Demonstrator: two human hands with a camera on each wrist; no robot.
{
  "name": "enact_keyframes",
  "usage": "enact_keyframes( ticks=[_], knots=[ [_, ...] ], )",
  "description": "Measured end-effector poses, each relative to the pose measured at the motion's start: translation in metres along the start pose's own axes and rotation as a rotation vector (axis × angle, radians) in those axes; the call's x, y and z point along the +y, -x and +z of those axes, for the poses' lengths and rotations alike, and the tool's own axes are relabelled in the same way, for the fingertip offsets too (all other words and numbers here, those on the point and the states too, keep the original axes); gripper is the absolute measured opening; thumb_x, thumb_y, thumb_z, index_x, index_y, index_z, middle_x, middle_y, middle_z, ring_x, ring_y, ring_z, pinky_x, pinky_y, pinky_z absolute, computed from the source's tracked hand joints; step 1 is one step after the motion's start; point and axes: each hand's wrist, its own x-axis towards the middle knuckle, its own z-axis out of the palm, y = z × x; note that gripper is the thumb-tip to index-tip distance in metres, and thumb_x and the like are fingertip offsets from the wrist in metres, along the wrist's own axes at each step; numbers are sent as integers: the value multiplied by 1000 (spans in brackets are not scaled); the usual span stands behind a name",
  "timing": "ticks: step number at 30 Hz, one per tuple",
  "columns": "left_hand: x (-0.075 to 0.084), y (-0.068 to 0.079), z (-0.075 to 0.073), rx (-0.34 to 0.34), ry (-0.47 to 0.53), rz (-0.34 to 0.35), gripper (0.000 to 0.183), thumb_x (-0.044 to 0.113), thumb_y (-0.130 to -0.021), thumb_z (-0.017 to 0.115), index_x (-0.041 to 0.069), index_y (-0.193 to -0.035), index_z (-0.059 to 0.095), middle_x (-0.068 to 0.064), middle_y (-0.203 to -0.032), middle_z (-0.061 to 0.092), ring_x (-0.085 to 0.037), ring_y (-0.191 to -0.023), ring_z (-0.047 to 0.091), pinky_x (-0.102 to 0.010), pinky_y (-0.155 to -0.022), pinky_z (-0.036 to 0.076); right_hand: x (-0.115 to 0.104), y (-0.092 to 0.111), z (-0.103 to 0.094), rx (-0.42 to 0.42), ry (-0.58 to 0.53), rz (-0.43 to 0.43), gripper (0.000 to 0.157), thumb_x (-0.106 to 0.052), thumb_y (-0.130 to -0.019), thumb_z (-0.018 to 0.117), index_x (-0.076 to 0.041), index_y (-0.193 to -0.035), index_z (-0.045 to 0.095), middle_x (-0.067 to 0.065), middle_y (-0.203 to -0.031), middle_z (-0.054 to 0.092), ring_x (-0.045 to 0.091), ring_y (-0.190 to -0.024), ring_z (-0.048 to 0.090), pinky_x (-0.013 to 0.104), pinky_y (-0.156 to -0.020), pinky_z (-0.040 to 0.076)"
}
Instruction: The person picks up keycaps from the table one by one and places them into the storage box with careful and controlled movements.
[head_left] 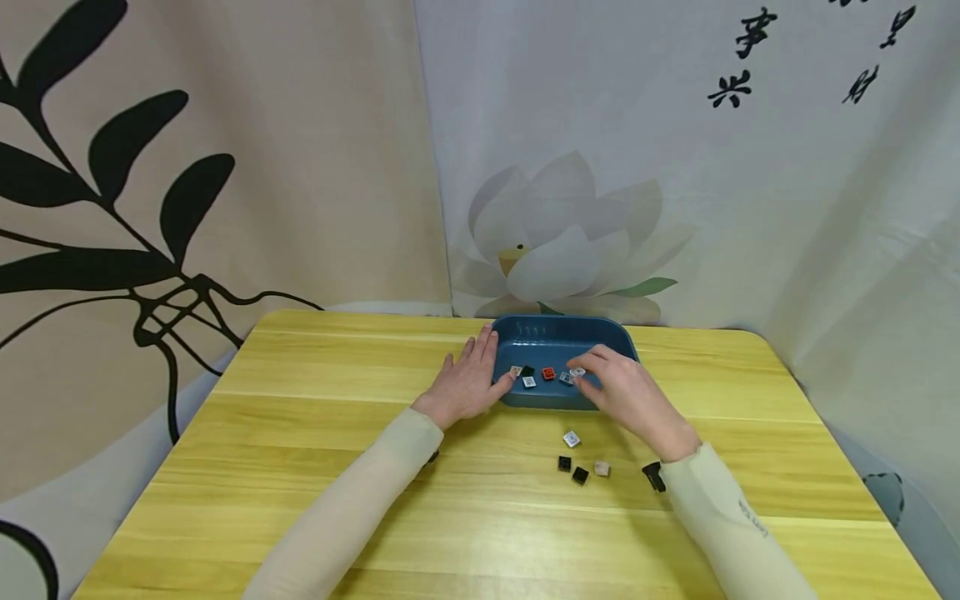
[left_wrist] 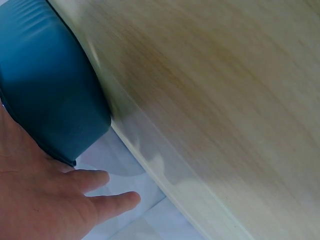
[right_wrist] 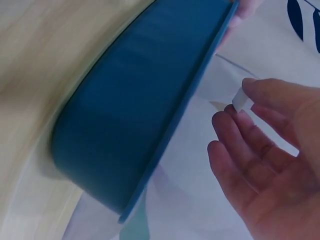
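A blue tray (head_left: 558,332) stands near the table's back edge. Over its right part, my right hand (head_left: 630,393) pinches a small white block (right_wrist: 239,99) between thumb and a fingertip; the other fingers are loosely bent. My left hand (head_left: 463,385) rests against the tray's left rim with straight fingers, the thumb reaching inside. Inside the tray lie a red block (head_left: 548,373), a white block (head_left: 529,382), a black block (head_left: 528,371) and a pale translucent one (head_left: 566,378). The left wrist view shows the hand (left_wrist: 45,195) by the tray's outer wall.
In front of the tray on the wooden table (head_left: 390,517) lie a white block (head_left: 572,438), two black blocks (head_left: 564,464) and a pale pinkish block (head_left: 602,469). A printed curtain (head_left: 345,167) hangs behind the table.
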Motion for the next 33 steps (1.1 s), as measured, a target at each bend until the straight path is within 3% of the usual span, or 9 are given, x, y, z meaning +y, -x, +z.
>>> enact_keyframes(
  ticks=[17, 33],
  knots=[
    [-1, 0, -3, 2, -3, 2, 88, 62, -105, 36, 7, -167, 5, -7, -175, -3, -38, -157, 17, -68, -118, 21, 45, -30, 20, -165, -23, 106, 20, -1, -95, 72, 0, -114, 76, 13, -103, 70, 29, -92, 68, 45, -80, 59],
    [0, 0, -3, -18, -12, -8, 88, 62, -106, 36, 7, -167, 4, -8, -175, -4, -37, -157, 17, -68, -119, 21, 60, -58, 36, -422, 3, 257, 26, 0, -99, 62, 2, -123, 73, 19, -124, 70, 33, -111, 66, 50, -97, 54]
  ],
)
